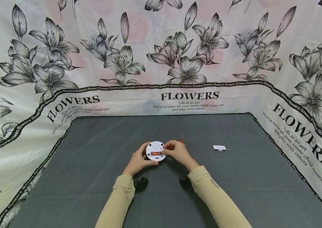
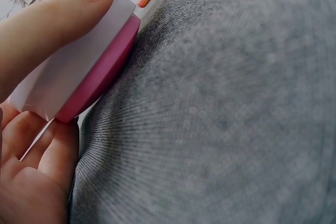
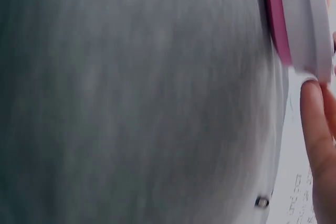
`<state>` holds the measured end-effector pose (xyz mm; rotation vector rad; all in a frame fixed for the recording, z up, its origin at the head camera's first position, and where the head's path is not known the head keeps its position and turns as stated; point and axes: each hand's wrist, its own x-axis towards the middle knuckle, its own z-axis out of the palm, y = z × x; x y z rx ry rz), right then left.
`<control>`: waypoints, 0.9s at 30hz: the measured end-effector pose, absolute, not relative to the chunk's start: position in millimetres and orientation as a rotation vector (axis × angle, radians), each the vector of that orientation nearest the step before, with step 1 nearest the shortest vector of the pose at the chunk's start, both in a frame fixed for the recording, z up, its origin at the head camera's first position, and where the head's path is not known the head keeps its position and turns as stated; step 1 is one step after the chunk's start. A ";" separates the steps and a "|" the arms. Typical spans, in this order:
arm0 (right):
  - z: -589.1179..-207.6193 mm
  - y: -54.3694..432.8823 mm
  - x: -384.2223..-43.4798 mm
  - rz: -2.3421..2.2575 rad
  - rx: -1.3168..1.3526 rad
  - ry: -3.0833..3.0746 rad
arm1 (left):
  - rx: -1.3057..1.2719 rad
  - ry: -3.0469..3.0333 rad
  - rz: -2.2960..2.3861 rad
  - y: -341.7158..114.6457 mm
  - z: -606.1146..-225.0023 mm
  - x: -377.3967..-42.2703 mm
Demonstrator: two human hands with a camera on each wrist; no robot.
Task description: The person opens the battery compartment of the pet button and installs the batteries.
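Observation:
A round white device (image 1: 152,148) with small speaker holes and dark feet is tilted toward the head camera; both wrist views show its pink side (image 2: 100,82). My left hand (image 1: 139,161) grips it by the left rim, thumb along the lower edge and fingers behind. An orange-red battery (image 1: 156,153) lies in the uncovered slot in its face. At the slot's right end, my right hand (image 1: 179,153) has its thumb and bent index finger on the battery's end. In the right wrist view, a fingertip (image 3: 311,90) comes right to the rim.
Another red battery (image 1: 181,141) lies on the grey cloth behind my right hand. Farther right is a small white battery cover (image 1: 219,148) with a tab. A flower-printed cloth (image 1: 189,98) rises behind the grey surface (image 1: 92,190).

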<state>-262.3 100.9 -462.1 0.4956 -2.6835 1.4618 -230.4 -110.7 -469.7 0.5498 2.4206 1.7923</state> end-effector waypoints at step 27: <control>-474.3 169.3 -283.1 1.500 0.157 -2.679 | 0.537 2.421 1.792 -110.4 -469.6 -229.8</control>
